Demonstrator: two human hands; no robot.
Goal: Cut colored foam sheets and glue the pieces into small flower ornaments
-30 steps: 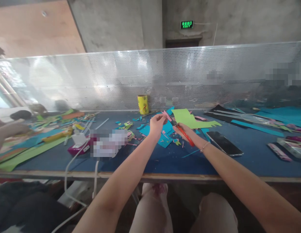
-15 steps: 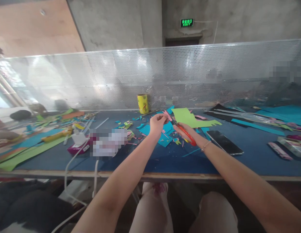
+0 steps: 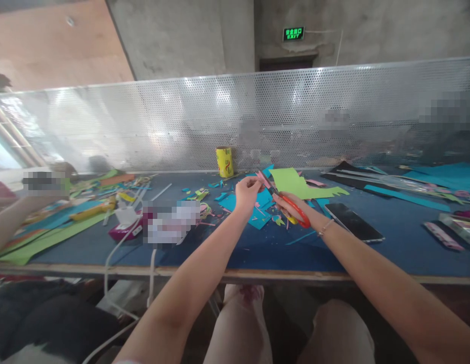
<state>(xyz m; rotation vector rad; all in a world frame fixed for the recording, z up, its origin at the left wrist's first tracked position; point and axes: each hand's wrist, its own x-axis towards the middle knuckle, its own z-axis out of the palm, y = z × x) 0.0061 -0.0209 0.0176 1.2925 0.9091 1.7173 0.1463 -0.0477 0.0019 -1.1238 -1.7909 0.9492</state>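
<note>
My left hand is closed in a pinch on a small piece of pink paper above the table. From the right, my right hand grips scissors with red handles, their dark blades reaching to the pink paper. Below both hands lie blue paper sheets strewn with small pink, green and yellow scraps. Just beyond my right hand is a light green sheet with a jagged cut edge.
A yellow roll stands by the perforated metal screen. Right of my hands lies a phone. At left are a magenta power strip with white cables, a yellow glue gun and a co-worker's arm.
The scissor blades look more parted and the red handles stand out more. At the far left, a co-worker's arm has come further in over the table. My left hand keeps its pinch.
</note>
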